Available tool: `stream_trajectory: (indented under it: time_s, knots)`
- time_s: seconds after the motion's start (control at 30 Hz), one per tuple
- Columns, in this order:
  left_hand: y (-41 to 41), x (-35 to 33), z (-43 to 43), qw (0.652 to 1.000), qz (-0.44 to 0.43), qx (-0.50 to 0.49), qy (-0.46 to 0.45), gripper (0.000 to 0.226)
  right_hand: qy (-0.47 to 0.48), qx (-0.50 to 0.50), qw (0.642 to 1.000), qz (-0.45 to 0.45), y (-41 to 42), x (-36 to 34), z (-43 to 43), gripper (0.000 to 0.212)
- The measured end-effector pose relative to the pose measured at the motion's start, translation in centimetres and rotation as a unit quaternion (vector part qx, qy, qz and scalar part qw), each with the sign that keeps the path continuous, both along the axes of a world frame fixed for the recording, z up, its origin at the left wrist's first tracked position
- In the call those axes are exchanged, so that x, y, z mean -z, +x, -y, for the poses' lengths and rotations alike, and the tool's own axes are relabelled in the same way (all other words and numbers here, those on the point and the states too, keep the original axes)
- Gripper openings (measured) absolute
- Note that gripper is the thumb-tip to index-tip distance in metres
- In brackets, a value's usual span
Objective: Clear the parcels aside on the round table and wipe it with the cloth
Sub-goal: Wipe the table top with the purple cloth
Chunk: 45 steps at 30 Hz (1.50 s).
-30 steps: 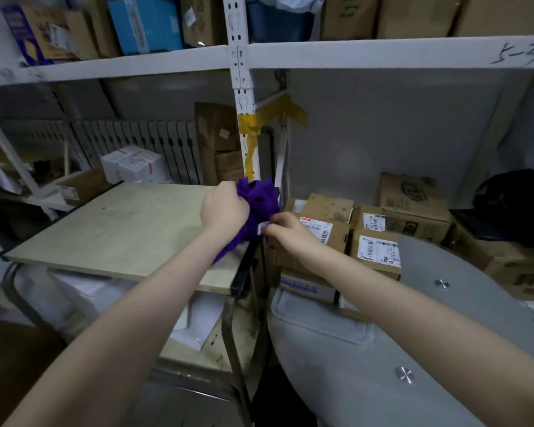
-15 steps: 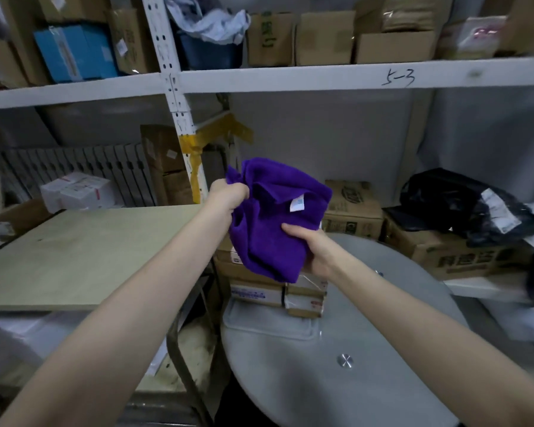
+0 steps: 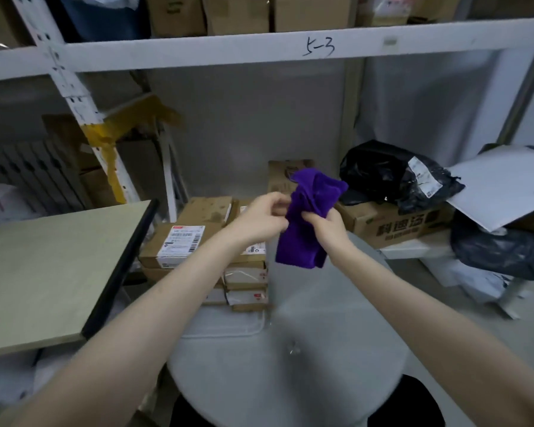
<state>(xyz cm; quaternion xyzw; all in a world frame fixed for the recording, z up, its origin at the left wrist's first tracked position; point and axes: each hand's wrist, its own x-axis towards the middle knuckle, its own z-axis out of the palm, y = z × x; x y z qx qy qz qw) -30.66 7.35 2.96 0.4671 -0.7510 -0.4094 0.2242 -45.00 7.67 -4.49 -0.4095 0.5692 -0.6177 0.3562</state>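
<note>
While right hand grips the purple cloth at frame centre and left hand pinches its edge, fold it into a flat pad first; parcels sit stacked centre-left on round table. Wipe beside them.

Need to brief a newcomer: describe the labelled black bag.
Below the shelf marked 5-3, right of the round table, stands a printed carton. The black bag lies on it. Unlike the dark bag farther right, it bears a white label.
</note>
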Motion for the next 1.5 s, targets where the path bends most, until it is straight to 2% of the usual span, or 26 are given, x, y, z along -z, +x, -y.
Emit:
stream_trajectory:
  time_s: [0.03, 0.07, 0.13, 0.17, 0.23, 0.27, 0.37, 0.5, 0.6, 0.67, 0.73, 0.77, 0.8, 0.83, 0.9, 0.93, 1.0, 1.13, 1.3, 1.5]
  knots:
    - [0.1, 0.9, 0.9, 0.994, 0.070, -0.015, -0.079, 0.048, 0.059, 0.017, 0.996, -0.068, -1.7, 1.7, 1.1, 0.016]
    - [0.7, 1.6, 1.3, 0.980, 0.136, -0.021, -0.145, 0.048, 0.130, 0.019, 0.977, -0.168, -3.1, 3.2, 1.9, 0.016]
    - [1.5, 3.3, 2.5, 0.953, 0.229, 0.006, -0.200, 0.048, 0.245, 0.006, 0.901, -0.357, -5.6, 5.9, 3.5, 0.026]
    - [1.9, 4.1, 3.2, 0.942, 0.261, 0.021, -0.212, 0.047, 0.281, 0.008, 0.866, -0.413, -6.6, 6.9, 4.6, 0.038]
    - [2.5, 5.1, 4.3, 0.931, 0.290, 0.029, -0.218, 0.047, 0.312, 0.043, 0.839, -0.443, -7.9, 7.9, 6.6, 0.072]
    - [2.5, 5.4, 5.0, 0.931, 0.293, 0.025, -0.215, 0.047, 0.305, 0.067, 0.836, -0.451, -8.4, 8.2, 7.8, 0.080]
    - [2.0, 5.8, 7.8, 0.928, 0.308, 0.003, -0.212, 0.047, 0.289, 0.055, 0.814, -0.501, -9.2, 9.9, 11.8, 0.079]
    - [1.7, 6.0, 11.9, 0.928, 0.333, -0.025, -0.163, 0.057, 0.378, -0.059, 0.804, -0.455, -7.7, 13.3, 15.7, 0.068]
    - [1.8, 5.9, 14.0, 0.916, 0.378, -0.010, -0.135, 0.066, 0.293, -0.131, 0.804, -0.500, -5.4, 14.8, 19.1, 0.059]
    - [1.6, 5.8, 14.9, 0.912, 0.394, 0.008, -0.113, 0.065, 0.233, -0.155, 0.834, -0.476, -4.3, 14.5, 21.9, 0.054]
    - [1.4, 5.5, 15.0, 0.915, 0.393, 0.023, -0.092, 0.062, 0.190, -0.107, 0.879, -0.425, -3.8, 13.5, 24.5, 0.055]
    - [1.3, 5.5, 15.1, 0.918, 0.388, 0.025, -0.083, 0.061, 0.183, -0.086, 0.887, -0.416, -3.7, 13.1, 25.6, 0.059]
    - [1.3, 5.5, 15.2, 0.920, 0.383, 0.027, -0.075, 0.060, 0.199, -0.088, 0.877, -0.428, -3.3, 12.8, 26.4, 0.064]
    - [1.2, 5.5, 15.3, 0.922, 0.381, 0.029, -0.070, 0.060, 0.237, -0.111, 0.853, -0.451, -3.0, 12.8, 26.8, 0.069]
    - [1.2, 5.6, 15.4, 0.920, 0.385, 0.030, -0.069, 0.059, 0.318, -0.190, 0.780, -0.504, -2.5, 13.2, 27.0, 0.071]
    - [1.3, 5.7, 15.3, 0.919, 0.387, 0.031, -0.069, 0.059, 0.332, -0.214, 0.750, -0.531, -2.6, 13.4, 26.7, 0.070]
    - [1.3, 5.8, 15.4, 0.918, 0.390, 0.035, -0.067, 0.058, 0.308, -0.244, 0.719, -0.573, -3.2, 13.7, 26.0, 0.067]
    - [1.0, 6.0, 15.3, 0.920, 0.385, 0.026, -0.070, 0.057, 0.238, -0.253, 0.727, -0.592, -4.5, 14.8, 22.7, 0.060]
    - [0.9, 6.1, 14.7, 0.934, 0.351, 0.005, -0.063, 0.056, 0.226, -0.253, 0.743, -0.577, -4.6, 15.2, 18.1, 0.057]
    - [1.5, 6.4, 12.9, 0.943, 0.311, -0.049, -0.106, 0.045, 0.200, -0.281, 0.729, -0.591, -3.9, 15.0, 12.2, 0.056]
